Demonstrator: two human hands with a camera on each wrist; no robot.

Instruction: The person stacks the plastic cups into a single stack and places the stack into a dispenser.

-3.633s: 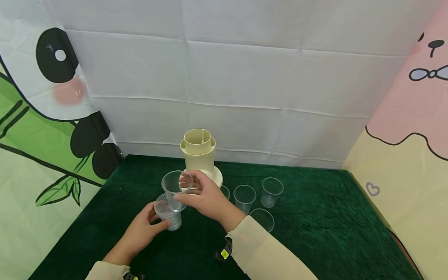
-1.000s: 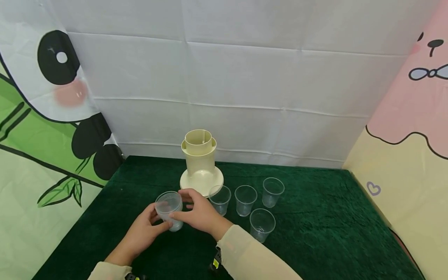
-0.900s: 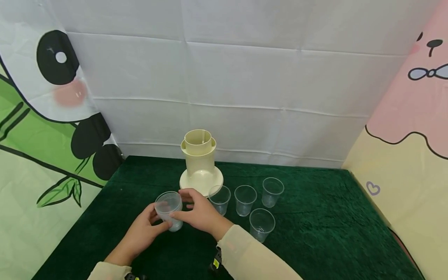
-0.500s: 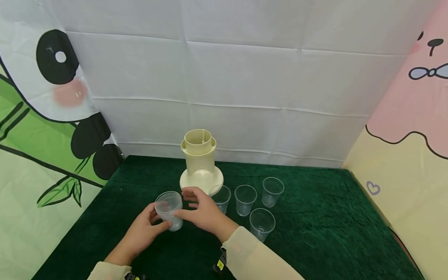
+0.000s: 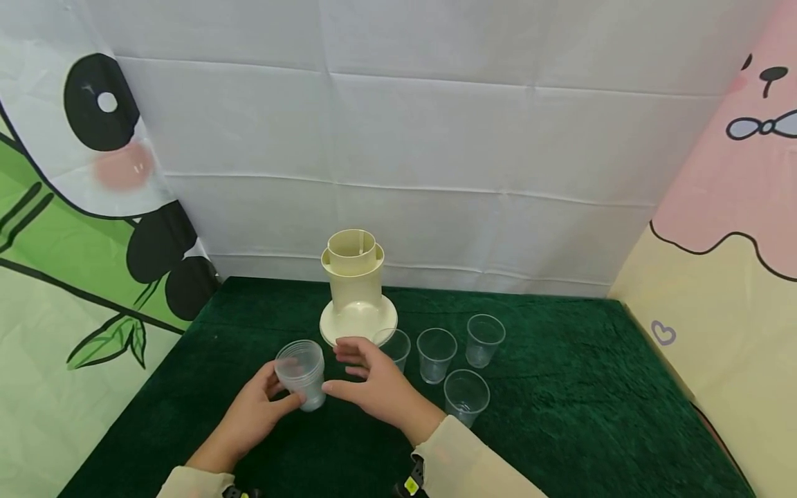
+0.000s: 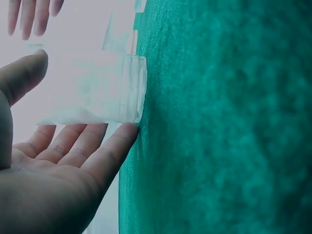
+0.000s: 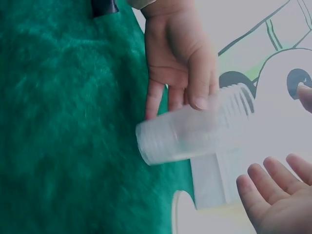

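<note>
A stack of clear plastic cups (image 5: 301,377) stands upright on the green cloth, left of the middle. My left hand (image 5: 249,415) holds it low from the left, thumb in front and fingers behind. In the left wrist view, the nested cups (image 6: 92,90) lie between the thumb and fingers of my left hand (image 6: 58,180). My right hand (image 5: 380,391) is just right of the stack with nothing in its grasp, fingers spread and relaxed. The right wrist view shows a gap between my right hand (image 7: 278,195) and the stacked cups (image 7: 180,136).
Several single clear cups stand upright to the right: a front cup (image 5: 465,398), a middle cup (image 5: 437,354), a far cup (image 5: 486,340) and one partly behind my right hand. A cream cylindrical holder (image 5: 356,294) on a round base stands behind the stack, near the white backdrop (image 5: 423,138).
Earlier, my right hand held a single cup over the stack; that cup now sits in it. My right hand has let go and shifted right. The left hand has stayed on the stack.
</note>
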